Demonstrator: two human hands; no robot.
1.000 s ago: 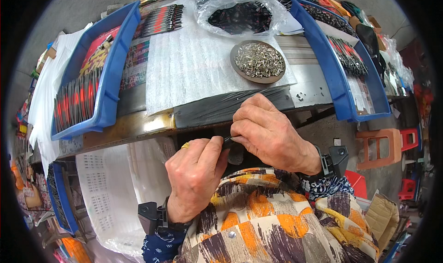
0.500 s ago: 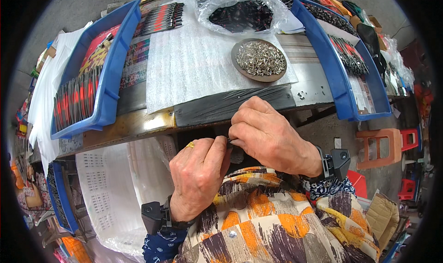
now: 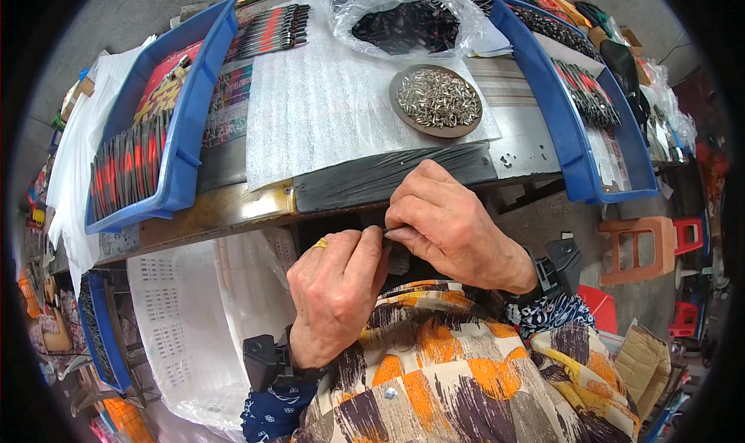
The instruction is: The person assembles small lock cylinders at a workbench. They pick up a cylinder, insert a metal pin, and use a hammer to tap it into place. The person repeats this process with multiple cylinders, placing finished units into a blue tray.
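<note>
My left hand, with a yellow ring on one finger, is closed in a pinch just below the table's front edge. My right hand is pinched shut against it, fingertips meeting fingertips. Between them a tiny bit of something dark shows; the fingers cover most of it, so its kind is unclear. On the table beyond my right hand rests a round brown dish heaped with small silvery metal pins. Behind the dish, an open clear plastic bag holds many small black parts.
A blue tray on the left holds black-and-red slim pieces; more similar pieces lie beside it. Another blue tray stands at right. White foam sheet covers the table. Below left is a white basket; stools stand at right.
My right wrist has dropped slightly and its fingers have shifted a little at the pinch. My left hand has moved very slightly right. The things on the table are unmoved.
</note>
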